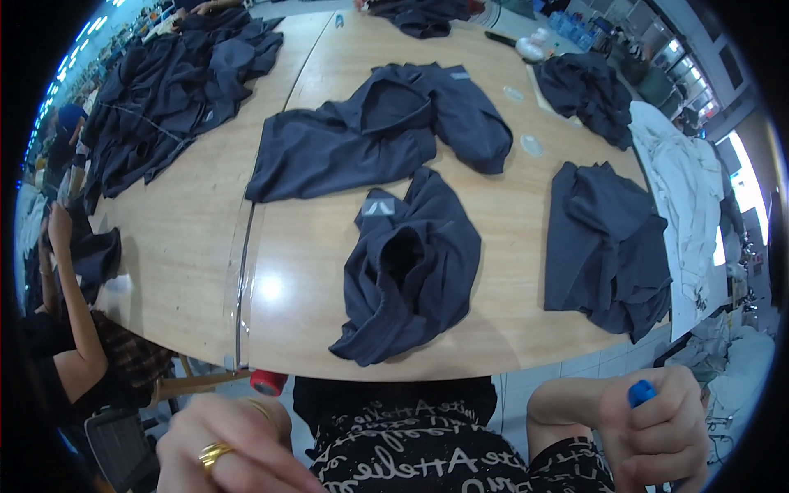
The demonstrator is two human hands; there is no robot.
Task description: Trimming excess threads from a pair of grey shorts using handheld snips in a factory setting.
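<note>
Clenched around a small blue object [642, 392], my right hand [657, 431] sits low at the right, below the table [205, 246] edge. Whether my left hand [234, 448] grips anything I cannot tell; its fingers curl, a gold ring [215, 453] on 1 of them, low at the left. Ahead of both hands a dark garment [411, 271] lies crumpled near the table's front edge, with a second garment [378, 131] spread behind it and a folded pile [604, 246] to its right

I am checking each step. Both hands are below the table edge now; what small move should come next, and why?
Probably the left hand should reach up to the crumpled dark garment nearest the table edge. It lies untouched, and the right hand is closed on a small blue object.
</note>
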